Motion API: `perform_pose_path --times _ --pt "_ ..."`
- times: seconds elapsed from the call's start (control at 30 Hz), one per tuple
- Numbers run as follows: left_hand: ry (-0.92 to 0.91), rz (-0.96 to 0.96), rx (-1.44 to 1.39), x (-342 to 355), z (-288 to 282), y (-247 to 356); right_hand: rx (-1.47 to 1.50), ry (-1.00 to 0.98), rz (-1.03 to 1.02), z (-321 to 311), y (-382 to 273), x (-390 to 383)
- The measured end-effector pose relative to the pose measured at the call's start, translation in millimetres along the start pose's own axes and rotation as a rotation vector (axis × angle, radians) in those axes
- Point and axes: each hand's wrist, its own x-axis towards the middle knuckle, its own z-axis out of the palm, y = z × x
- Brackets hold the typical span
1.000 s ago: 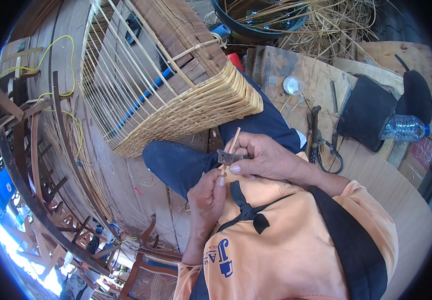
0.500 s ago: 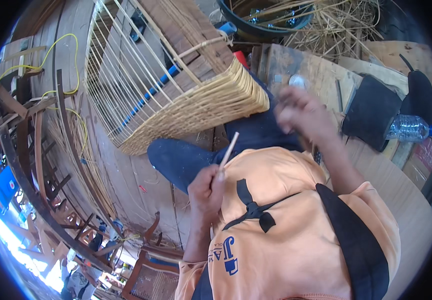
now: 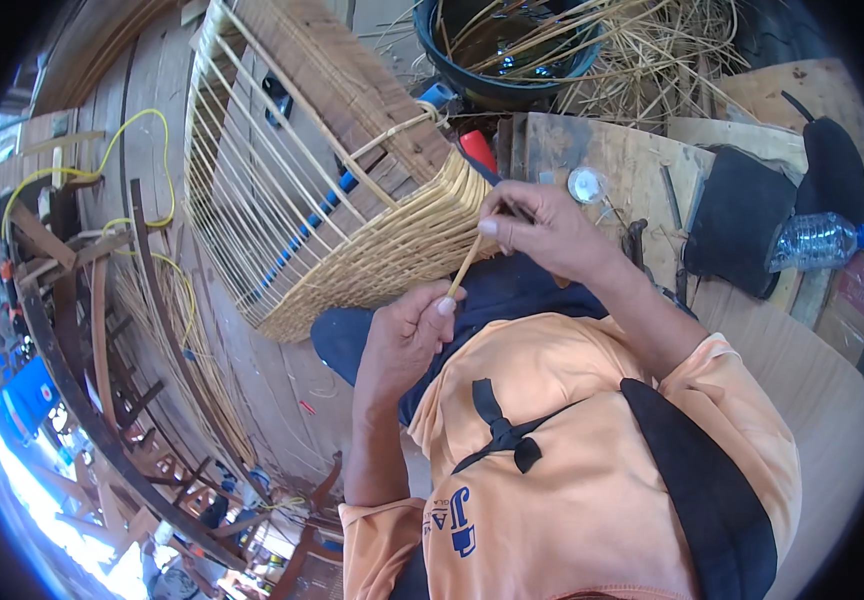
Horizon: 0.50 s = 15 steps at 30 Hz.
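- Left hand (image 3: pixel 407 335): closed in a fist around the lower end of a thin bamboo strip (image 3: pixel 465 262), thumb pressed against it, held above the lap.
- Right hand (image 3: pixel 542 232): fingers pinched shut on the upper end of the same strip, just beside the woven rim of the basket frame (image 3: pixel 332 170); whether it also grips a small tool cannot be told.
- Bamboo strip: pale, slender, running slantwise between the two hands, its top touching the basket's woven band.
- Basket frame: unfinished, with open ribs above and a tightly woven band below, lying tilted on the plank floor (image 3: pixel 152 120) against the person's knee.
- Black tub (image 3: pixel 497 90): at the far edge, filled with loose strips.
- Wooden board (image 3: pixel 632 165): to the right of the basket, carrying a small round lid (image 3: pixel 586 184).
- Plastic bottle (image 3: pixel 814 242): lying against a dark bag (image 3: pixel 742 215) near the right edge.
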Motion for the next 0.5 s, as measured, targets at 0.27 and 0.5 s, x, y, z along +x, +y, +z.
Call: perform_pose_path --times 0.27,0.5 --pt "0.492 0.195 0.729 24.1 -4.4 50.2 -0.047 0.089 0.003 -60.7 -1.2 49.7" --pt "0.591 0.182 0.885 52.7 -2.9 79.0 0.061 0.065 -0.029 -56.0 43.1 97.7"
